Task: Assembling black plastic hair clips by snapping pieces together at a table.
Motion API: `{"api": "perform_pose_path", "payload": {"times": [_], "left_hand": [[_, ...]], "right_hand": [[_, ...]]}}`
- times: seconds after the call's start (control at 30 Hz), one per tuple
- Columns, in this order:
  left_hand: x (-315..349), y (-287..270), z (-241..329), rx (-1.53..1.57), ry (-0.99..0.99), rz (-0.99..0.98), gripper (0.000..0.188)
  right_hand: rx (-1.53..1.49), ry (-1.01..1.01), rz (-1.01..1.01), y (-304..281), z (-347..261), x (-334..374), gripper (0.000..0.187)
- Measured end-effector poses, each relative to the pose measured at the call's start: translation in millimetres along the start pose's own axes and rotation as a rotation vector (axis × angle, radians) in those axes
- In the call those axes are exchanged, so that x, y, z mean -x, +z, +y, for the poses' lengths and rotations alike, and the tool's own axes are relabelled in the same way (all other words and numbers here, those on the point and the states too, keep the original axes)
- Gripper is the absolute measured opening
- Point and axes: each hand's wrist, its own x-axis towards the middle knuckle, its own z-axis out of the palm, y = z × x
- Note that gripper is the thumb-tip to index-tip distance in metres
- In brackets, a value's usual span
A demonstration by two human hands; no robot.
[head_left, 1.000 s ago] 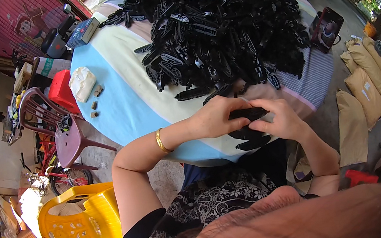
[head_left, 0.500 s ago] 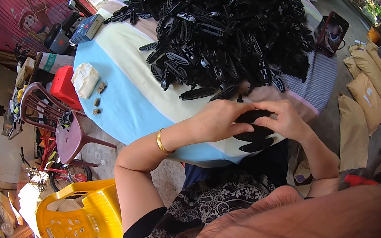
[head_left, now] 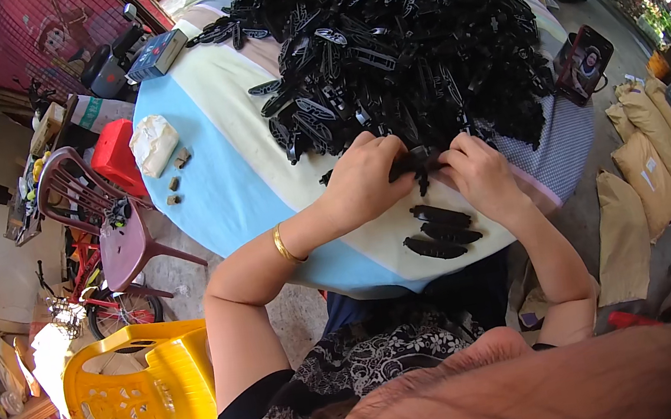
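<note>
the left hand (head_left: 366,178) has its grip around a black piece (head_left: 407,165), near side of the pile (head_left: 414,39); the right hand's (head_left: 484,177) grip is narrow, contents unclear. steady the piece evenly between fingertips.

Daylight is bright, glaring beside the plants (head_left: 643,1) at upper right and burning out a patch (head_left: 51,364) by the yellow chair (head_left: 186,373). The black pile (head_left: 412,30) is dark with pale glints, hair (head_left: 515,400) below blurs, and outer edges bend.
</note>
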Motion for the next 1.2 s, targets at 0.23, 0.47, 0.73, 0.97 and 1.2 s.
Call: {"api": "perform_pose_path", "payload": {"times": [0.23, 0.47, 0.73, 0.97, 1.2], "left_hand": [[-1, 4, 9, 0.35, -0.136, -0.03, 0.028], [1, 17, 10, 0.714, -0.317, -0.062, 0.029], [7, 27, 12, 0.921, -0.395, -0.162, 0.03], [7, 26, 9, 0.967, -0.386, -0.215, 0.033], [0, 16, 8, 1.215, -0.487, -0.321, 0.04]], "right_hand": [[-0.604, 0.333, 0.27, -9, -2, 13, 0.016], [-0.41, 0.298, 0.428, -18, -4, 16, 0.014], [-0.628, 0.097, 0.354, -15, -21, 13, 0.018], [-0.506, -0.029, 0.307, -11, -26, 6, 0.017], [-0.402, -0.02, 0.334, -14, -34, 8, 0.017]]}}
